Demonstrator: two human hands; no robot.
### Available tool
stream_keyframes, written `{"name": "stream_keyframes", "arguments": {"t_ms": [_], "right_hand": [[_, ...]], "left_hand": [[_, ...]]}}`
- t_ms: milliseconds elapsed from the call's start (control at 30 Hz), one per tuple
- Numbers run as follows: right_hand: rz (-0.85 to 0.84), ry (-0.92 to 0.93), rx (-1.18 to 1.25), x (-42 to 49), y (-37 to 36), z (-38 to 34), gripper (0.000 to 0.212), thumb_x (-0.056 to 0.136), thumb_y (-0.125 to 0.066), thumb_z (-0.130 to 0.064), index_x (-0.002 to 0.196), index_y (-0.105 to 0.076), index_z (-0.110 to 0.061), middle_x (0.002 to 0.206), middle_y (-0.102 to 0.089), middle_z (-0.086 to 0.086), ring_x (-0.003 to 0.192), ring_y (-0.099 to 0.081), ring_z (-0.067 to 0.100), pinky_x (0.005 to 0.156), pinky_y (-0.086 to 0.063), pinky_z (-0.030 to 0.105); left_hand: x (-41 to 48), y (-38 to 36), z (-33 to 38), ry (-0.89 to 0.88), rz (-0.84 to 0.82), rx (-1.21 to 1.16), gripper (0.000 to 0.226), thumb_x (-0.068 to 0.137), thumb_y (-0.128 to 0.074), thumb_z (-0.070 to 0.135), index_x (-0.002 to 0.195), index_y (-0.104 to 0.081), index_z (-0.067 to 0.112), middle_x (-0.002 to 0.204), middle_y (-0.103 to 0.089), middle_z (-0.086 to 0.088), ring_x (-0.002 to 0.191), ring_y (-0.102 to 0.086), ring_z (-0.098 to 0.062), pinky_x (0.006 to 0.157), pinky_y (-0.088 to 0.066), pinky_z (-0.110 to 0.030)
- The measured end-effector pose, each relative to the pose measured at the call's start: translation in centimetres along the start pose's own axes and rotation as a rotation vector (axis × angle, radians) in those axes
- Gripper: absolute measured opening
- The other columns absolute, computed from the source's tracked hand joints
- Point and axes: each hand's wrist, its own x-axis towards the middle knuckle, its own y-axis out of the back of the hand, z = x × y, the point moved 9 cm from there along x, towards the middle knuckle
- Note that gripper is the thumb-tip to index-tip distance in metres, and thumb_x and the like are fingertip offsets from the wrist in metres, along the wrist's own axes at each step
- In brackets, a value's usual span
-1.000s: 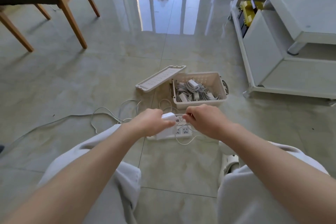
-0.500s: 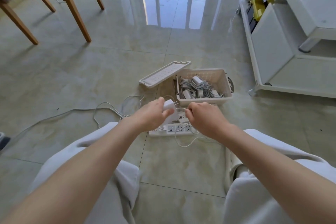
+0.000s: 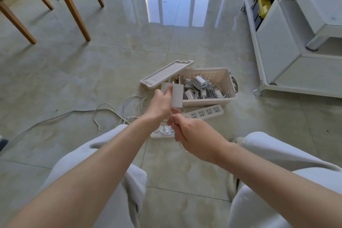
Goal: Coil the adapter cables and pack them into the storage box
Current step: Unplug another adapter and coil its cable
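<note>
My left hand [image 3: 160, 105] holds a white power adapter [image 3: 177, 96] upright above the floor, just in front of the storage box. Below it, my right hand [image 3: 192, 136] pinches the adapter's thin white cable [image 3: 172, 116], which runs down through the fingers. The beige storage box [image 3: 229, 81] stands open on the tiles and holds several coiled white adapters [image 3: 200, 87]. Its lid [image 3: 166, 72] leans against the box's left end.
A white power strip [image 3: 205, 112] lies on the floor in front of the box, with a plug in its near end. Loose white cable [image 3: 111, 111] trails left across the tiles. Wooden chair legs [image 3: 74, 9] stand far left, a white cabinet [image 3: 281, 42] right.
My left hand has lifted the adapter off the power strip and turned it upright. My right hand has slid down along the cable toward me.
</note>
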Motion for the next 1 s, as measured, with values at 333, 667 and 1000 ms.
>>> {"name": "stream_keyframes", "arguments": {"t_ms": [333,667,1000], "right_hand": [[0.032,-0.106,-0.044,0.5,1.6,1.4,0.039,0.1,-0.033,-0.032,0.076,-0.06,-0.017,0.075,-0.068,0.0,0.073,-0.059,0.024,0.075,-0.046,0.038],[-0.182,-0.021,-0.178,1.5,1.5,4.8,0.051,0.093,-0.027,-0.051,0.091,-0.059,-0.012,0.093,-0.056,-0.001,0.087,-0.053,0.018,0.07,-0.039,0.03],[-0.007,0.025,-0.362,2.3,4.4,5.1,0.027,0.09,-0.052,-0.033,0.072,-0.055,-0.013,0.07,-0.054,-0.002,0.065,-0.057,0.023,0.049,-0.024,0.021]], "left_hand": [[-2.8,-1.5,3.0,0.112,-0.156,-0.752,0.04,0.101,-0.035,0.035,0.087,-0.058,0.005,0.058,-0.055,-0.01,0.034,-0.05,-0.015,0.035,-0.047,-0.023],[-4.3,-1.8,4.5,0.081,-0.625,-0.539,0.04,0.082,-0.042,0.038,0.086,-0.05,-0.001,0.05,-0.053,-0.005,0.022,-0.025,-0.002,0.025,-0.009,-0.01],[-3.9,0.1,2.6,0.039,-0.443,0.377,0.045,0.083,-0.054,0.06,0.06,-0.062,0.021,0.043,-0.031,0.003,0.032,-0.021,-0.01,0.037,-0.013,-0.014]]}}
